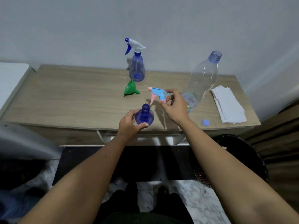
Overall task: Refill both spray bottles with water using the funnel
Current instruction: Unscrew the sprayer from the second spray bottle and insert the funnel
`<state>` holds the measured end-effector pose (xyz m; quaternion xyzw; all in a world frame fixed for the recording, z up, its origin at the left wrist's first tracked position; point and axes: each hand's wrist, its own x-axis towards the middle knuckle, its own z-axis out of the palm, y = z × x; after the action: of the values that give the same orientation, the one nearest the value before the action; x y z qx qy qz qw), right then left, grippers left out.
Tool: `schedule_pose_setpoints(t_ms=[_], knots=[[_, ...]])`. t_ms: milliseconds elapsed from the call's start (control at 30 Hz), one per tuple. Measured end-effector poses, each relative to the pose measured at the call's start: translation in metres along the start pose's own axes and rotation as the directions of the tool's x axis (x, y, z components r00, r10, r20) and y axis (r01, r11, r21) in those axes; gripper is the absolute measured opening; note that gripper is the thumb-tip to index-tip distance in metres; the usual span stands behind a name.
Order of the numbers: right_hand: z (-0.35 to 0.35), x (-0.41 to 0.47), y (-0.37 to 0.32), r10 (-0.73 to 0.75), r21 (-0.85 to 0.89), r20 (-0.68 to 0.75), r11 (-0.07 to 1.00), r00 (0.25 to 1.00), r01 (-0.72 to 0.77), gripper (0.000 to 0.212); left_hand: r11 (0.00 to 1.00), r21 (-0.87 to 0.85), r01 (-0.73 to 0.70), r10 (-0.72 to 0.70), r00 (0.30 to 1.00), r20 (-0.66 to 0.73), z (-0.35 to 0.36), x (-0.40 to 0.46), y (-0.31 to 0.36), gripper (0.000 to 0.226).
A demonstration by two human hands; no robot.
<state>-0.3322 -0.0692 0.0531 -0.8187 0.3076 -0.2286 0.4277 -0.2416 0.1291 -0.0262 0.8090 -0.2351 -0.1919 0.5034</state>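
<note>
Both hands were found engaged near the front edge of the wooden table (64, 94). Left hand (129, 125) was curled around the base of the open-necked blue spray bottle (144, 116), which stood upright with its mouth uncovered. Right hand (174, 105) was closed by the fingertips on the collar of the removed pink-and-blue trigger head (159, 92), held clear of that bottle, its nozzle directed leftward.

The green funnel (130, 89) was recorded lying on its side just beyond the held bottle, long axis running left to right, spout pointing right. It was judged nearer the left hand, though that hand was occupied.

The second spray bottle (137, 68) stood capped behind the funnel. The large clear bottle (202, 80) stood uncapped at right.
</note>
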Motion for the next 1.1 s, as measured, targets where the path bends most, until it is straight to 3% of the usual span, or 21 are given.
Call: schedule_pose_setpoints(t_ms=[167, 400, 633, 1100], knots=[[0.026, -0.003, 0.039, 0.101, -0.080, 0.010, 0.992, 0.995, -0.100, 0.048, 0.998, 0.054, -0.023, 0.022, 1.000, 0.007, -0.001, 0.002, 0.001, 0.088], [0.041, 0.008, 0.063, 0.220, -0.165, 0.033, 0.963, 0.975, -0.212, 0.053, 1.000, -0.001, -0.005, 0.005, 1.000, 0.014, 0.000, 0.004, -0.010, 0.081], [0.046, 0.019, 0.064, 0.223, -0.192, 0.069, 0.959, 0.972, -0.206, 0.059, 0.998, -0.055, 0.007, -0.007, 1.000, -0.005, 0.003, 0.005, -0.008, 0.079], [0.046, 0.006, 0.059, 0.264, -0.176, 0.050, 0.952, 0.963, -0.251, 0.043, 0.999, -0.040, 0.007, -0.007, 1.000, -0.002, 0.003, 0.003, -0.011, 0.075]])
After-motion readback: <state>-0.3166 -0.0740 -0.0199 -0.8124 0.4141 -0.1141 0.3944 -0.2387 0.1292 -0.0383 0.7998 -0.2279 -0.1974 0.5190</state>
